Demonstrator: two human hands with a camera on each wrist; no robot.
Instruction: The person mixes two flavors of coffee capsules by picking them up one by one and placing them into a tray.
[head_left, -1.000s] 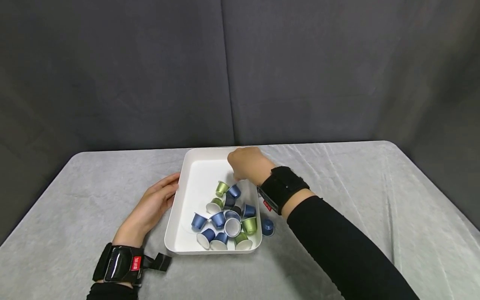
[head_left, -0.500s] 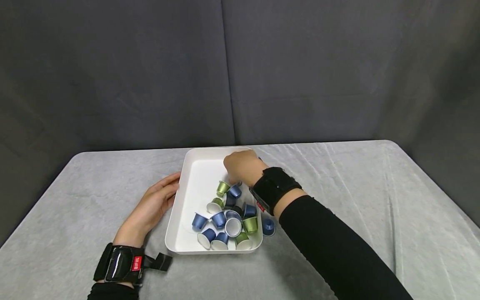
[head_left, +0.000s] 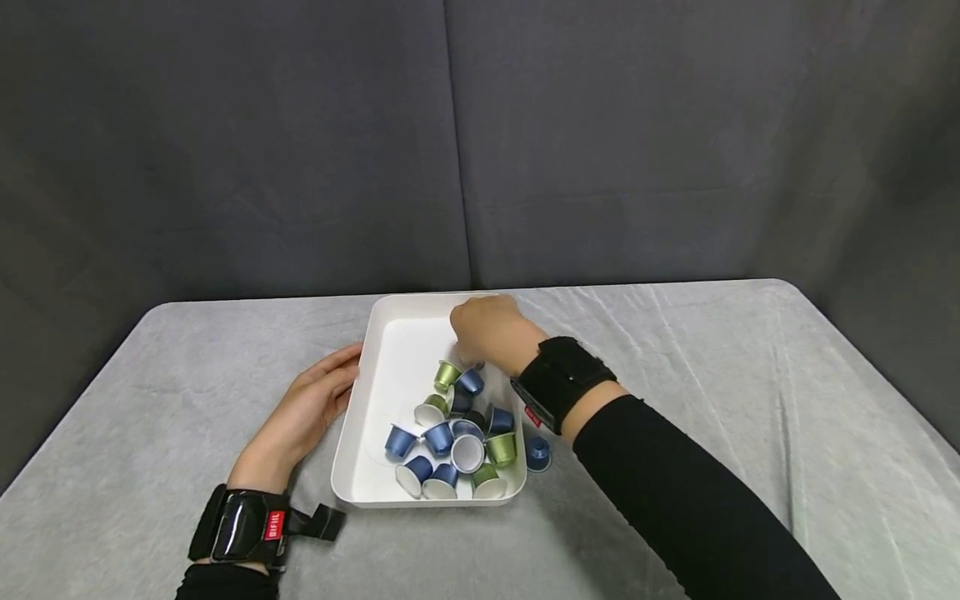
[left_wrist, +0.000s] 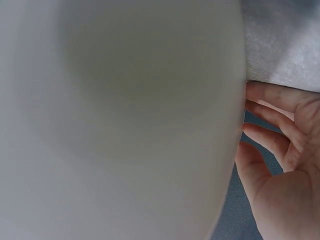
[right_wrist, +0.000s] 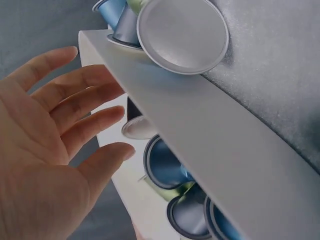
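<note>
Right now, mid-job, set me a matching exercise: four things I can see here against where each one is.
Things:
1. left hand
2. right hand
3. lone blue capsule
4. green capsule

Places:
A. on the cloth just outside the tray's right wall
B. inside the white tray, by the right hand
C. against the tray's left outer wall
D. over the tray's far end

Pairs: 1-C, 2-D, 3-A, 4-B

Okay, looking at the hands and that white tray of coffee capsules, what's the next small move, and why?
Probably lower the right hand and pinch the nearest green capsule. Its fingers are spread and hold nothing above the pile, and the left hand already rests against the white tray, steadying its side.
</note>
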